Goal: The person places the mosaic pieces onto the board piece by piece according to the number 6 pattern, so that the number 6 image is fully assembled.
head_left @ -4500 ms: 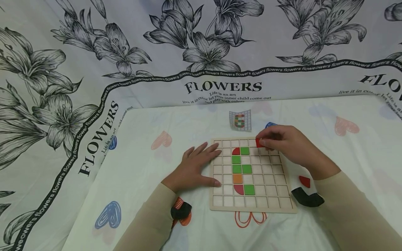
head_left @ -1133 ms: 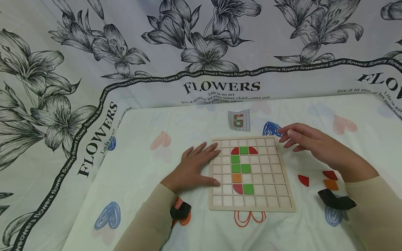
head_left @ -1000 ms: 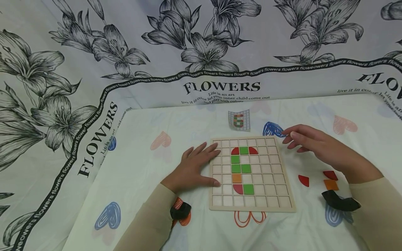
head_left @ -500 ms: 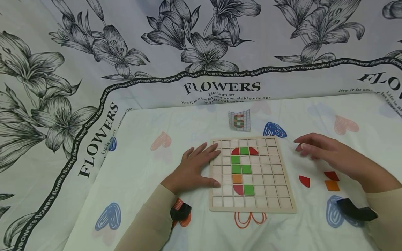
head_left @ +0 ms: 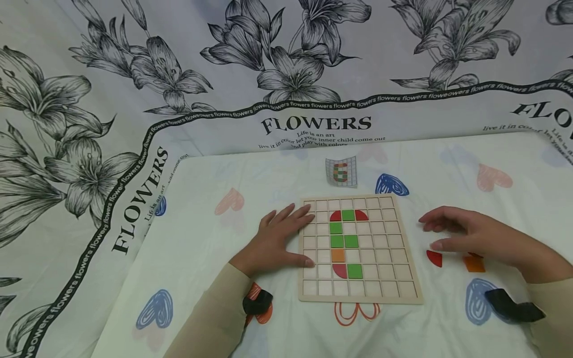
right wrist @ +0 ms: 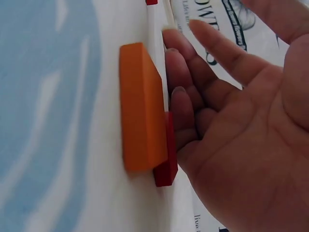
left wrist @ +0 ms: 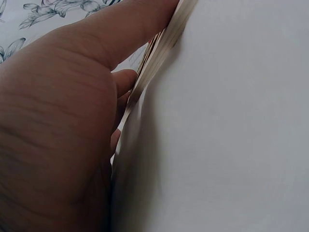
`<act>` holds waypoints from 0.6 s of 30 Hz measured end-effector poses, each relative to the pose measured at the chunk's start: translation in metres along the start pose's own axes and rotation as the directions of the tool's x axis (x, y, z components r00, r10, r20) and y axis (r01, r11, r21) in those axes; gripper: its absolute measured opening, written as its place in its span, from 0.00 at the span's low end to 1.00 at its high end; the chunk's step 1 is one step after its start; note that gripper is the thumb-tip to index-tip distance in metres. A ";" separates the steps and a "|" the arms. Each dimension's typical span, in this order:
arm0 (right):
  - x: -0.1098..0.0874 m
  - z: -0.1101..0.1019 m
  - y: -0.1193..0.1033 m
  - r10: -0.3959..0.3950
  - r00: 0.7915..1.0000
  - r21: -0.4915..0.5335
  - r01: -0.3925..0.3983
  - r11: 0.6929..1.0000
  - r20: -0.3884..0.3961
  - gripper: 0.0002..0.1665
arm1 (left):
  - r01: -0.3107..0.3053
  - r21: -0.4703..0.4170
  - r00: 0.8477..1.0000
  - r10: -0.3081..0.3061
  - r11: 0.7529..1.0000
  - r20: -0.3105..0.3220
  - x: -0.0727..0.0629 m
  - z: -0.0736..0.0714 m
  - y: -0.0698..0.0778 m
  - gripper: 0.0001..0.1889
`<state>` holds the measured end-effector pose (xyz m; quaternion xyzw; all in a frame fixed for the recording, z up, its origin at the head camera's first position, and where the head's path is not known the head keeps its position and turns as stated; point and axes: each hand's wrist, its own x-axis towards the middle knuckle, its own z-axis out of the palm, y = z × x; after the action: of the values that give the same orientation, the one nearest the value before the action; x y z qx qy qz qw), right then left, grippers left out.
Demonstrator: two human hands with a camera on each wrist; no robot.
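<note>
A wooden grid board (head_left: 385, 286) lies on the cloth, with green, red and orange tiles set in its cells. My left hand (head_left: 273, 243) rests with fingers spread on its left edge; the left wrist view shows the thumb at the board's edge (left wrist: 164, 43). My right hand (head_left: 474, 233) hovers right of the board, fingers loosely bent and holding nothing. Below its thumb lies a red quarter-round tile (head_left: 434, 258). An orange square tile (head_left: 474, 263) sits under the palm, partly covering in view a second red tile (right wrist: 166, 174), which the hand mostly hides in the head view.
Behind the board lies a small pattern card (head_left: 341, 172) showing a coloured figure on a grid. The white cloth (head_left: 250, 174) is printed with hearts. A flower-printed fabric (head_left: 241, 129) rises behind. Black bands (head_left: 258, 301) circle both wrists.
A red quarter-round tile, earlier pinched in my right hand, now sits in the board's upper row. My right hand has drawn back right and down over the loose tiles. The left hand stays put.
</note>
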<state>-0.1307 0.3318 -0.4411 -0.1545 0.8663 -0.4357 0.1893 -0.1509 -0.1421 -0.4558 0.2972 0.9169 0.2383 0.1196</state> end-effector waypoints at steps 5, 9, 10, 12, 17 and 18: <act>-0.003 0.001 0.004 -0.047 0.998 -0.016 0.047 0.999 0.044 0.29 | 0.001 0.000 1.000 -0.001 1.000 0.005 0.001 0.001 -0.001 0.55; -0.004 0.003 0.005 -0.110 0.992 -0.088 0.114 0.990 0.056 0.26 | -0.002 0.001 1.000 0.002 1.000 0.006 0.001 0.001 -0.001 0.56; -0.005 0.004 0.005 -0.119 0.992 -0.106 0.124 0.987 0.053 0.26 | -0.002 0.002 1.000 0.002 1.000 0.005 0.001 0.001 -0.001 0.56; -0.004 0.005 0.005 -0.146 0.988 -0.139 0.152 0.979 0.055 0.25 | -0.002 0.006 1.000 0.002 1.000 0.005 0.001 0.001 -0.001 0.55; -0.004 0.006 0.003 -0.148 0.988 -0.189 0.154 0.970 0.047 0.25 | 0.000 0.009 1.000 0.000 1.000 0.010 0.002 0.001 0.000 0.55; -0.004 0.006 0.003 -0.148 0.988 -0.195 0.155 0.969 0.047 0.24 | 0.000 0.008 1.000 0.000 1.000 0.011 0.002 0.001 0.000 0.55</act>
<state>-0.1247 0.3311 -0.4465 -0.2452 0.8879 -0.3581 0.1528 -0.1522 -0.1411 -0.4569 0.2991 0.9171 0.2329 0.1232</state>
